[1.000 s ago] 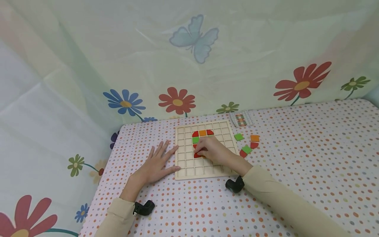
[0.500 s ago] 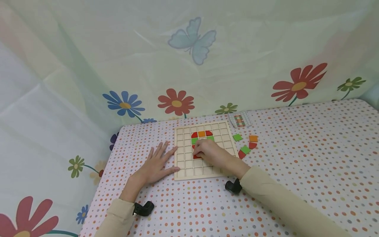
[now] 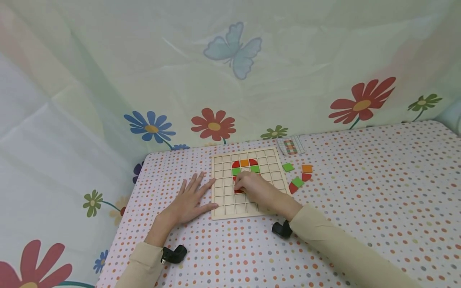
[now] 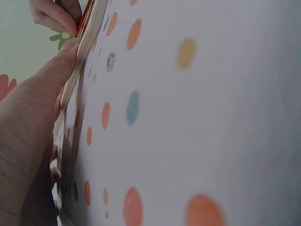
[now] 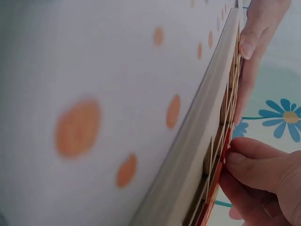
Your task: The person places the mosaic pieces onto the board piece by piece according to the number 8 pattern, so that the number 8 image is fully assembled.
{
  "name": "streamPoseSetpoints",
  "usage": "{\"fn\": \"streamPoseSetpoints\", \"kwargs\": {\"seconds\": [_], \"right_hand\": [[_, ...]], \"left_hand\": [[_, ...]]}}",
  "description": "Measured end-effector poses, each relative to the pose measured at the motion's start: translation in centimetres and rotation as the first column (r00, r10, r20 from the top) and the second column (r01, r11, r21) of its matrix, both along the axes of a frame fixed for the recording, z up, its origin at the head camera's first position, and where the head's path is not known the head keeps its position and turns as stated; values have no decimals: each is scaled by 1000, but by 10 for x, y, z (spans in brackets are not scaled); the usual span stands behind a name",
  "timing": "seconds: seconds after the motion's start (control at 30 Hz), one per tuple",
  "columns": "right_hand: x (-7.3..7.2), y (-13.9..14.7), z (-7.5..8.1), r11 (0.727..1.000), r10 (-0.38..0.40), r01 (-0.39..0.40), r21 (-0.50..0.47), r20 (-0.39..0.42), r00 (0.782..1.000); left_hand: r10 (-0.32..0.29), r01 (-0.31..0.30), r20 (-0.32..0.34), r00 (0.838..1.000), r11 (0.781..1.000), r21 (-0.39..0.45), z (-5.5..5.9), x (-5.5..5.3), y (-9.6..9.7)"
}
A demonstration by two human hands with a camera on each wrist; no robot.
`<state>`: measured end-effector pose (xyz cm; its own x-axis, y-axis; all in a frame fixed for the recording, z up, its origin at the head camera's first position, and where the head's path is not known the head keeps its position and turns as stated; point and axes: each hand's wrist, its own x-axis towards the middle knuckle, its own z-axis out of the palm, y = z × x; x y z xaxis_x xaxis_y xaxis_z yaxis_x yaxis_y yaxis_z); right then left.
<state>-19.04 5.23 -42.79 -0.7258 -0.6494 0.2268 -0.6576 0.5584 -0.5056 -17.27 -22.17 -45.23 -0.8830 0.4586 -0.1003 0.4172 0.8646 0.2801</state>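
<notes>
1. Right hand (image 3: 253, 187): fingers bent, thumb and fingertip pinching at a red tile (image 3: 239, 191) on the gridded board (image 3: 229, 199); the hand covers part of it, so exact seating can't be told.
2. Left hand (image 3: 189, 202): spread, relaxed, grasping nothing; flat by the board's left edge, fingertip and thumb tip touching it.
3. Tiles: look thin, flat, stiff; probably wood, so very light. Shouldn't bend; unlikely to break. Painted faces may be a bit slick.
4. Hold: pinch opposite edges with thumb and fingertip. Once sunk in a cell, little edge is left, so better pressed from the top.
5. Loose tiles lie right of the board on the table (image 3: 230, 252), e.g. a green tile (image 3: 288, 167) and an orange tile (image 3: 307, 169). Flat on cloth, so likely need a fingernail under one edge.
6. Board: rigid, probably fairly light, could slide on cloth; steady at the rim.
</notes>
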Motion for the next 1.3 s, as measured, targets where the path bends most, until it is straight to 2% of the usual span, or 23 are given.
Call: {"fn": "streamPoseSetpoints", "kwargs": {"seconds": [0.27, 0.5, 0.63, 0.83, 1.07, 1.17, 1.3], "right_hand": [[-2, 6, 3, 999, 14, -11, -37, 79, 997], [5, 19, 6, 996, 47, -36, -86, 127, 991], [10, 38, 10, 994, 38, -26, -106, 113, 993], [13, 80, 6, 995, -21, 28, -92, 80, 997], [16, 130, 11, 986, -164, 167, -21, 99, 981], [12, 144, 11, 983, -183, 182, 17, 92, 979], [8, 153, 10, 986, -158, 154, 67, 66, 985]], "left_hand": [[7, -7, 2, 1000, 1000, 6, -1, 1, 0], [9, -9, 10, 1000, 1000, -1, -2, 2, -1], [8, -8, 9, 1000, 1000, -12, -3, 1, -2], [-1, 1, 6, 1000, 1000, 1, -1, 1, 0], [-7, 7, -11, 1000, 1000, -3, 1, 0, 0], [-5, 5, -13, 1000, 1000, -6, 1, 0, 0], [-2, 2, -6, 1000, 1000, -10, 1, 1, 0]]}}
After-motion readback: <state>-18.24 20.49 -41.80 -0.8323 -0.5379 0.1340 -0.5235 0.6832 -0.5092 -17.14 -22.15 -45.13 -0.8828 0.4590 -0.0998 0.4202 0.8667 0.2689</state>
